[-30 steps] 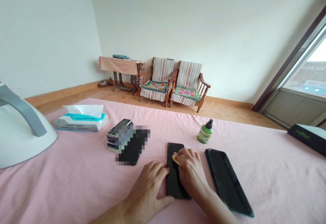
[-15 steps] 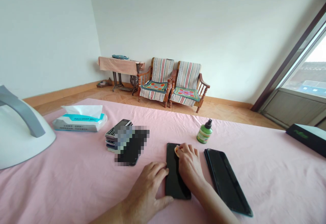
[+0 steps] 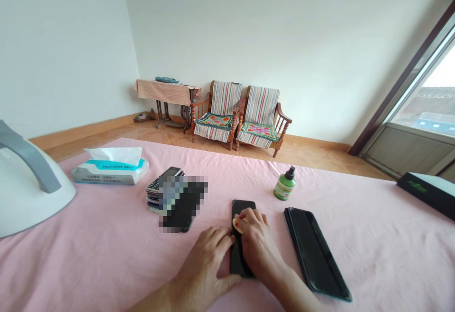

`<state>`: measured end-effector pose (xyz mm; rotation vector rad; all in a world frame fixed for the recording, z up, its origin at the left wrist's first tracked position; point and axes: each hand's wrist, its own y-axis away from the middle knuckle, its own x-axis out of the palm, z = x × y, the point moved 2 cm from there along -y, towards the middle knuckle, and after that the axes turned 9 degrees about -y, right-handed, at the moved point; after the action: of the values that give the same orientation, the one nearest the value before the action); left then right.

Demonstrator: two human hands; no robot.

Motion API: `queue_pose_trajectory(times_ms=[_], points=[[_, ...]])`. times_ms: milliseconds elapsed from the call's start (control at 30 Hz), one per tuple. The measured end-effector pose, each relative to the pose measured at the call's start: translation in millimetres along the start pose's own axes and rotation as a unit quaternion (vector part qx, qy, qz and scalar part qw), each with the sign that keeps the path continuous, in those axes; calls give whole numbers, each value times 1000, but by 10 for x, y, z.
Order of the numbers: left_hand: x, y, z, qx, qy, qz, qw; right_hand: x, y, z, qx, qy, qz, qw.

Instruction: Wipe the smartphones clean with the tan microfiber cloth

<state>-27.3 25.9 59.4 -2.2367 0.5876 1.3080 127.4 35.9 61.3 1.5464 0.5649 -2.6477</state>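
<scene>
A black phone [image 3: 242, 208] lies face up on the pink tablecloth [image 3: 106, 250]. My left hand [image 3: 206, 267] lies flat beside it, its fingertips pressed against the phone's left edge. My right hand [image 3: 258, 248] rests on the screen with its fingers closed on a small yellow cloth [image 3: 236, 223], pressed to the glass near the phone's middle. The lower half of the phone is hidden under my right hand.
A second black phone or tablet [image 3: 314, 253] lies to the right. A green bottle [image 3: 285, 185] stands behind. A stack of phones [image 3: 174, 197] and a tissue pack [image 3: 111, 166] are on the left, a white appliance [image 3: 24, 184] far left, a dark box [image 3: 426, 193] far right.
My right hand with the yellow cloth slid up to the phone's top end, then back down and left across the screen. My left hand stayed at the phone's edge.
</scene>
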Motion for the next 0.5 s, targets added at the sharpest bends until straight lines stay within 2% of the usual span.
queue_pose_trajectory(times_ms=[167,267,367,500], points=[[-6,1,7,6,6,6,1000,-3,297,38,23,82,31,996],[3,7,12,6,0,7,1000,-23,347,-8,32,130,34,990],[18,7,18,11,-4,-7,1000,-62,215,-76,44,140,26,989],[45,6,32,20,-5,-21,1000,-96,-94,-201,51,121,2,991]])
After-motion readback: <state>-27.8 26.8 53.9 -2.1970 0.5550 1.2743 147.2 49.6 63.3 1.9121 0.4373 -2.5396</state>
